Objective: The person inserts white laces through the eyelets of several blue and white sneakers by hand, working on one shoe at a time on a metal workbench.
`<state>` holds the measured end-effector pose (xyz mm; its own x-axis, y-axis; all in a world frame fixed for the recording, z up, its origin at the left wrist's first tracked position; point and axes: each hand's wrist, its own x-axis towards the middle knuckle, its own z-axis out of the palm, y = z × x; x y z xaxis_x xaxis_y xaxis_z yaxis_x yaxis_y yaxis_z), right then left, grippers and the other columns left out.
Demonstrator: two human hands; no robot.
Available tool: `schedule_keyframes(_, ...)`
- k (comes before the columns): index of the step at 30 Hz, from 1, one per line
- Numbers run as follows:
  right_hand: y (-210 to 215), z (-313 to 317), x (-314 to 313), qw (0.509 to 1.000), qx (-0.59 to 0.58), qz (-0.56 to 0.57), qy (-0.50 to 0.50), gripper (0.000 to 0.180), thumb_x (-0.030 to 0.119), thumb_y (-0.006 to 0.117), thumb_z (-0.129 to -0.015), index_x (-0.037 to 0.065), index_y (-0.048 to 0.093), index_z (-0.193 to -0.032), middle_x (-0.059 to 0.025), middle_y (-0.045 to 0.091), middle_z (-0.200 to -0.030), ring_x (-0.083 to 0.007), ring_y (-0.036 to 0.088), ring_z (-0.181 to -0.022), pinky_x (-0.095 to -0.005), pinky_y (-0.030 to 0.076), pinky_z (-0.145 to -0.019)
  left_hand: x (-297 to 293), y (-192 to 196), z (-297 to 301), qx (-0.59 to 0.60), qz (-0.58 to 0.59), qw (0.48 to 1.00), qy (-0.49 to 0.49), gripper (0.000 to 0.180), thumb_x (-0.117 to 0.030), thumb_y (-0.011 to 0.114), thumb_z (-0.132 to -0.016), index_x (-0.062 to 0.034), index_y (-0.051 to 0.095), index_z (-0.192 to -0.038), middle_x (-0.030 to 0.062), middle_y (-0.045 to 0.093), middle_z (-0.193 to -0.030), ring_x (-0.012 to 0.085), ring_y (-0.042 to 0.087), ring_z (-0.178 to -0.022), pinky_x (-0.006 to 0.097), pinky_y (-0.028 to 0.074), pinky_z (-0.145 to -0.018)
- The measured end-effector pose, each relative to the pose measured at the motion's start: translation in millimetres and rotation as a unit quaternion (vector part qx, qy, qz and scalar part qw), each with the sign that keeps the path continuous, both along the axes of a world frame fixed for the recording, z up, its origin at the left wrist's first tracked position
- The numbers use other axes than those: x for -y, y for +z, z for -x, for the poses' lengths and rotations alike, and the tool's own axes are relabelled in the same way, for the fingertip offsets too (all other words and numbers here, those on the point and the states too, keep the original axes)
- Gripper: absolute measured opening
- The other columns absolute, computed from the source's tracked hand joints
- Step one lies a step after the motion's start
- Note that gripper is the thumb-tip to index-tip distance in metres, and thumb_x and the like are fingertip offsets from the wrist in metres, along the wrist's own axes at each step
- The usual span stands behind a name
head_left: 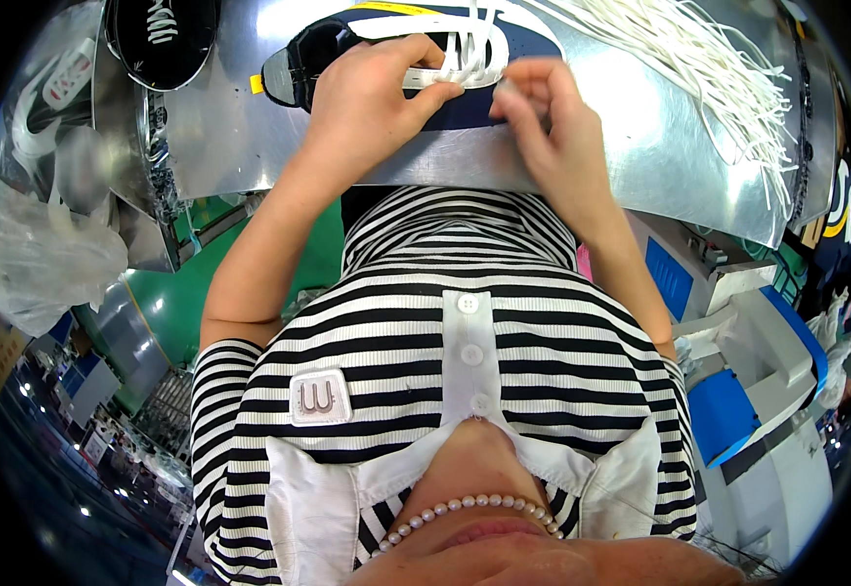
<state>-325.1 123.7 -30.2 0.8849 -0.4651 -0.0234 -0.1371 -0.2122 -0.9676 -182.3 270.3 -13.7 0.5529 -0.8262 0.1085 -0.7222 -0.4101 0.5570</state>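
Observation:
A dark navy sneaker with white trim and a yellow stripe lies on the metal table, its toe to the right and its black and grey heel to the left. White shoelace runs across its eyelets, with a strand rising toward the top edge. My left hand grips the shoe by the lacing area, thumb and index finger on either side of the eyelet strip. Beside the toe, my right hand is slightly blurred, fingers curled in a pinch; what they hold, if anything, is hidden.
A bundle of loose white laces spreads over the right part of the metal table. A black shoe with laces sits at the far left. Plastic bags hang on the left; a grey and blue plastic piece stands at right.

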Motion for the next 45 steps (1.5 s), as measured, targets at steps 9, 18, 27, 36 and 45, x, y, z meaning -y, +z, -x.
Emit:
schedule_keyframes(9, -1.8, 6.9, -7.6, 0.998, -0.055, -0.027, 0.028, 0.018, 0.014, 0.062, -0.096, -0.001, 0.055, -0.104, -0.0129, 0.072, -0.084, -0.0197, 0.072, -0.077, -0.0287, 0.053, -0.066, -0.7, -2.0, 0.2, 0.015, -0.002, 1.0, -0.001, 0.025, -0.025, 0.079, -0.078, -0.0053, 0.068, -0.09, 0.0066, 0.071, -0.084, 0.0246, 0.068, -0.079, 0.034, 0.051, -0.071)
schedule_keyframes(18, -13.5, -10.5, -25.7, 0.994, -0.066, -0.081, -0.031, 0.021, 0.013, 0.06, -0.094, -0.001, 0.047, -0.102, -0.0107, 0.068, -0.071, -0.021, 0.067, -0.067, -0.0316, 0.052, -0.065, -3.5, -1.8, 7.3, -0.048, 0.042, 0.998, -0.029, 0.023, -0.019, 0.077, -0.079, -0.0028, 0.066, -0.091, 0.0123, 0.069, -0.085, 0.0302, 0.067, -0.076, 0.036, 0.051, -0.067)
schedule_keyframes(27, -22.9, -32.3, -30.8, 0.997, -0.032, 0.006, -0.076, 0.025, 0.023, 0.055, -0.096, 0.0, 0.049, -0.102, -0.0196, 0.066, -0.075, -0.0412, 0.065, -0.071, -0.0483, 0.051, -0.067, -9.1, -7.9, 9.1, 0.008, 0.105, 0.993, -0.05, 0.019, -0.011, 0.075, -0.079, -0.004, 0.066, -0.095, 0.0103, 0.066, -0.085, 0.0287, 0.064, -0.076, 0.035, 0.051, -0.067)
schedule_keyframes(36, 30.4, 18.1, 45.4, 0.998, 0.025, 0.056, -0.028, 0.016, 0.011, 0.069, -0.089, 0.006, 0.065, -0.104, -0.008, 0.07, -0.081, -0.0104, 0.066, -0.066, -0.0232, 0.052, -0.059, -28.1, 2.2, 13.1, 0.187, 0.11, 0.972, -0.093, 0.016, -0.003, 0.073, -0.073, -0.0058, 0.066, -0.087, 0.0046, 0.059, -0.075, 0.0233, 0.059, -0.073, 0.034, 0.046, -0.061)
schedule_keyframes(45, 36.3, -52.3, 7.6, 0.896, -0.126, 0.327, 0.274, 0.022, 0.015, 0.064, -0.083, 0.008, 0.066, -0.104, -0.0098, 0.07, -0.079, -0.0292, 0.067, -0.072, -0.0398, 0.051, -0.064, -34.9, -3.6, 23.9, 0.21, 0.109, 0.968, -0.086, 0.02, -0.004, 0.074, -0.069, -0.0069, 0.068, -0.088, 0.0027, 0.058, -0.075, 0.021, 0.059, -0.074, 0.032, 0.045, -0.061)
